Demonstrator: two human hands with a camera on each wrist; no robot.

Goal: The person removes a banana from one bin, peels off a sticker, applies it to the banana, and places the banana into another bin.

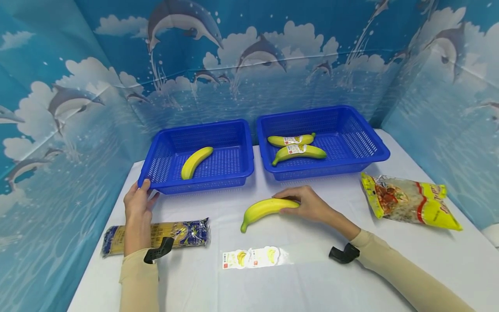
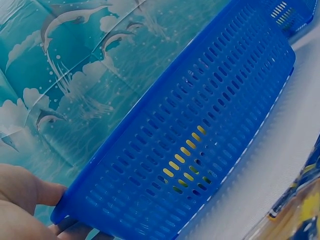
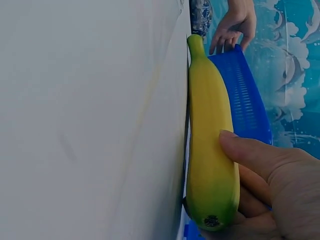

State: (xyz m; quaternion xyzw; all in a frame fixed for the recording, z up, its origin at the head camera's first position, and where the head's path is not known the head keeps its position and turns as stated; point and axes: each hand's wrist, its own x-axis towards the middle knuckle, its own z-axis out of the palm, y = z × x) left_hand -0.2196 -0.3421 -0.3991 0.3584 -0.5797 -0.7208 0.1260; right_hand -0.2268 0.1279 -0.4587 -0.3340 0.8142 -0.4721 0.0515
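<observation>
My right hand (image 1: 308, 203) grips a yellow banana with a green stem (image 1: 265, 211) by its right end, low over the middle of the table; the right wrist view shows the thumb on one side of the banana (image 3: 210, 135) and fingers on the other. With thumb and fingers, my left hand (image 1: 138, 203) holds the near left corner of the left blue basket (image 1: 206, 187). One banana (image 1: 196, 162) lies in that basket. Through the slots of the basket wall (image 2: 150, 145), bits of yellow and green show in the left wrist view.
The right blue basket (image 1: 323, 170) holds two bananas (image 1: 300, 151) with labels. A pack of spaghetti (image 1: 175, 232) lies under my left forearm. Two banana stickers (image 1: 253, 257) on a clear strip lie at the front. At right rests a yellow-and-clear food bag (image 1: 409, 201). Dolphin-print curtains surround the table.
</observation>
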